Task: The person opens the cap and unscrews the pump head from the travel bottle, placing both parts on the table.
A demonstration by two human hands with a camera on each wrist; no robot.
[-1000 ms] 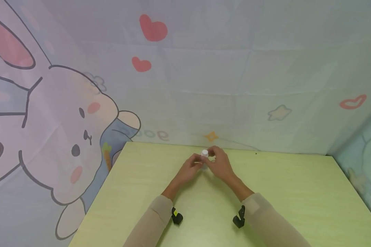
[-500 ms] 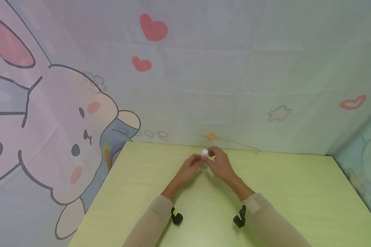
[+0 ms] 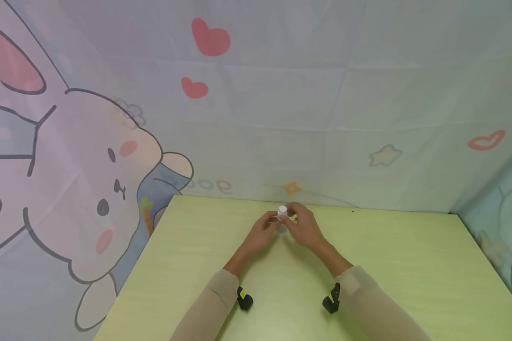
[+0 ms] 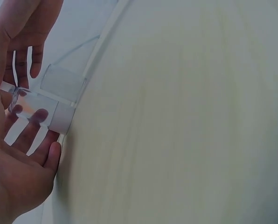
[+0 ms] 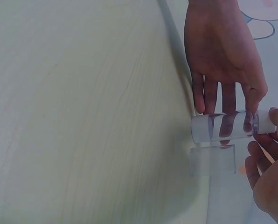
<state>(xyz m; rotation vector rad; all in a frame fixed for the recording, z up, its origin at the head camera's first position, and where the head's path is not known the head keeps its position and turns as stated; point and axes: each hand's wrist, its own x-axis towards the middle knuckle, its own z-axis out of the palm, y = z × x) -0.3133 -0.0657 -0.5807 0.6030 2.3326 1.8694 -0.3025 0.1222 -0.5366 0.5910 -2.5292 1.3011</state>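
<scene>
A small clear bottle with a white cap stands upright near the table's back edge. My left hand grips its clear body; in the right wrist view the fingers of that left hand show through the bottle. My right hand pinches the cap, with the thumb on the cap's near side. The bottle has a whitish base in the left wrist view. Behind it is a clear cup-like container, mostly hidden by the hands in the head view.
The pale yellow-green table reaches out on both sides of the arms. A printed cloth with hearts and a rabbit hangs right behind it. Black wrist cameras sit at both cuffs. A tiny dark speck lies near the back edge.
</scene>
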